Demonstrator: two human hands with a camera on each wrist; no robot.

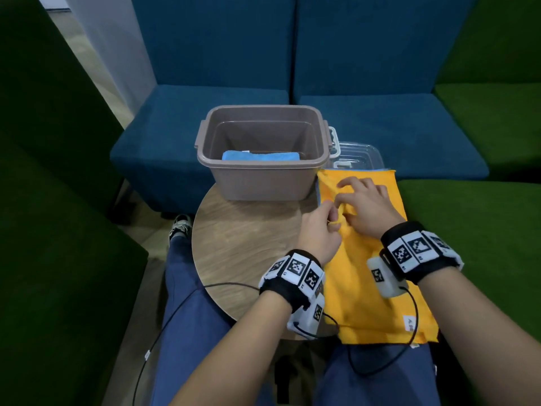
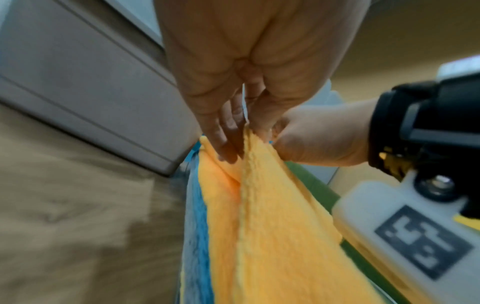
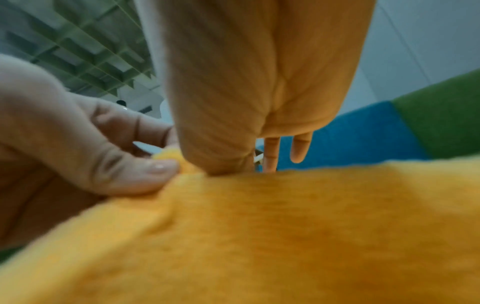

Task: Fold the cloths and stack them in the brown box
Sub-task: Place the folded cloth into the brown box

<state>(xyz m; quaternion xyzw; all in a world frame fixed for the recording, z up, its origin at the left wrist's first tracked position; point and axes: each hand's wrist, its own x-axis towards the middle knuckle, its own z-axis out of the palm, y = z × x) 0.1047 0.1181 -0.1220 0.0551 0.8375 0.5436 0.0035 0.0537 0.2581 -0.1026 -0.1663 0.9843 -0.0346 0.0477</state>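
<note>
An orange cloth [image 1: 366, 288] [image 2: 272, 236] [image 3: 285, 236] lies spread on top of a pile at the right of the round table [image 1: 248, 244]. A blue cloth edge [image 2: 197, 236] shows beneath it. My left hand [image 1: 330, 218] [image 2: 233, 144] pinches a raised fold at the orange cloth's left edge. My right hand [image 1: 351, 200] [image 3: 226, 164] pinches the same fold just beside it, two fingers held out straight. The brown box [image 1: 263, 183] [image 2: 91, 92] stands at the table's back, with a folded blue cloth [image 1: 260, 156] inside.
A clear plastic lid [image 1: 360, 155] lies behind the pile, right of the box. Blue sofa seats [image 1: 380, 121] stand behind the table, and green seats [image 1: 483, 215] flank it. Cables hang from my wristbands over my lap.
</note>
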